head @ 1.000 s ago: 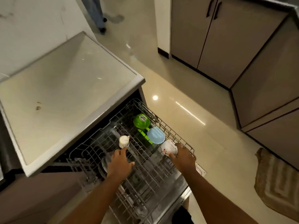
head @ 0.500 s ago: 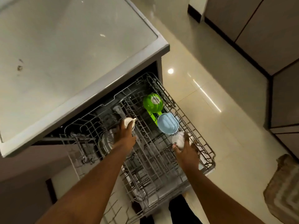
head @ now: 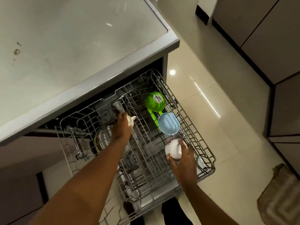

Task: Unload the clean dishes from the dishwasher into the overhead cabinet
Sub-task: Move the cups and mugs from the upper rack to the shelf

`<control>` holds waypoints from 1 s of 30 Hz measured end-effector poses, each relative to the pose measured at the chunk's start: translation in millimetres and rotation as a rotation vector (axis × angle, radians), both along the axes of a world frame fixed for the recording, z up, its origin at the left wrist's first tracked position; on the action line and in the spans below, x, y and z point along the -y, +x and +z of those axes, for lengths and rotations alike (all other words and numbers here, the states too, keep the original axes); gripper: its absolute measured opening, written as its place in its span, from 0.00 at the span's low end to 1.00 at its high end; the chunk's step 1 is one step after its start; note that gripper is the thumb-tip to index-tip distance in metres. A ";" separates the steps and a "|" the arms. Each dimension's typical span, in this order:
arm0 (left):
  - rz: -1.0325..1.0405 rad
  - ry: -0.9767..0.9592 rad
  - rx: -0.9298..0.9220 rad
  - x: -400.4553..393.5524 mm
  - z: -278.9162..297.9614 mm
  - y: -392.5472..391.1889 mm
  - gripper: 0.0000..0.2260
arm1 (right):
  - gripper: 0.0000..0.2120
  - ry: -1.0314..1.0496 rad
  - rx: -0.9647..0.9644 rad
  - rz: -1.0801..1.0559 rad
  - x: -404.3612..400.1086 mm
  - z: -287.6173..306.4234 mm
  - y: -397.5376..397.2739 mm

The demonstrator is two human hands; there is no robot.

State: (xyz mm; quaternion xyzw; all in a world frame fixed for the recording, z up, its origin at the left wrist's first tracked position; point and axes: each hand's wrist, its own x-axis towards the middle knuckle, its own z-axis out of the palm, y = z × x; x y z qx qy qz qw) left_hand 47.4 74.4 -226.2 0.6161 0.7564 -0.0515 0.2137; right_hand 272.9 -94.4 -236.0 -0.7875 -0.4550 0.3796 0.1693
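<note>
Dishwasher rack is extended below the surface. My left hand grips the cream cup at rack centre, fingers curled round it. My right hand grips the white bowl, at 5 o'clock from the cup. Each item must lift straight upward.

Legible text: I find 0 items. The green bowl, upturned in the dishwasher rack, carries a round pale sticker on its base; I see print on it, too small and blurred to read.
</note>
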 end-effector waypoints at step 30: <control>0.332 0.453 0.337 396.6 202.0 -211.6 0.25 | 0.37 0.500 0.118 0.428 157.1 189.4 -210.5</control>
